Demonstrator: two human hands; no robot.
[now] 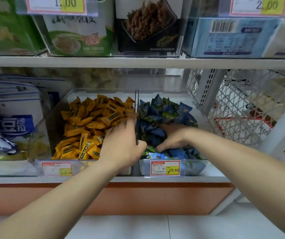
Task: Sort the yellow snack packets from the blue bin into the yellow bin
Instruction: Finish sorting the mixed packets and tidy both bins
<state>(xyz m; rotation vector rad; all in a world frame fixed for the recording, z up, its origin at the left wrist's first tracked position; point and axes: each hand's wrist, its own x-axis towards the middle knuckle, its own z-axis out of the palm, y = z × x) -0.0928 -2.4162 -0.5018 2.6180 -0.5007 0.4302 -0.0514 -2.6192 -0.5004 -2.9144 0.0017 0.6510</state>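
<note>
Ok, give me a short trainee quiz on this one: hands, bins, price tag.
1. True or false: the right hand is down among the packets in the blue bin.
2. The left hand lies mostly over which bin? A) yellow bin B) blue bin C) neither
3. Fill in: the price tag on the blue bin reads ___.

Key: 1 true; 2 A; 3 29.80
</note>
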